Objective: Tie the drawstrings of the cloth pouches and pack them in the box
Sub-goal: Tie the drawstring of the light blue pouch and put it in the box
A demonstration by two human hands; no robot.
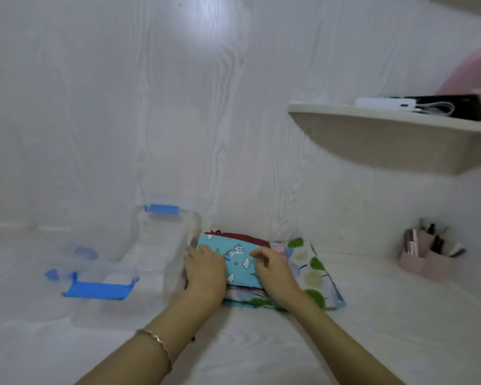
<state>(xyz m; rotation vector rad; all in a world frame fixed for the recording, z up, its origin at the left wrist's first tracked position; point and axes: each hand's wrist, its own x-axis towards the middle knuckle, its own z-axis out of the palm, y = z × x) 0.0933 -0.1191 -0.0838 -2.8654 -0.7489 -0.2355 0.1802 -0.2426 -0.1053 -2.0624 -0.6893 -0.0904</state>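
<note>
Several pouches sit in a stack [318, 276] at lower centre of the table [261, 351], teal pouch [239, 258] on top, no drawstring visible. Left hand [206, 270] lies over the stack's left edge, fingers together and fairly straight. Right hand [277, 273] has fingers curled onto the teal pouch; can't tell if pinching. Clear box [175, 262] stands open just left of the stack, lid [95, 290] at lower left. Step looks like picking a pouch to tie. Next move likely calls for finding its cord ends.

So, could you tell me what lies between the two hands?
In the head view, the turquoise unicorn pouch lies between the left hand and right hand, both touching it.
</note>
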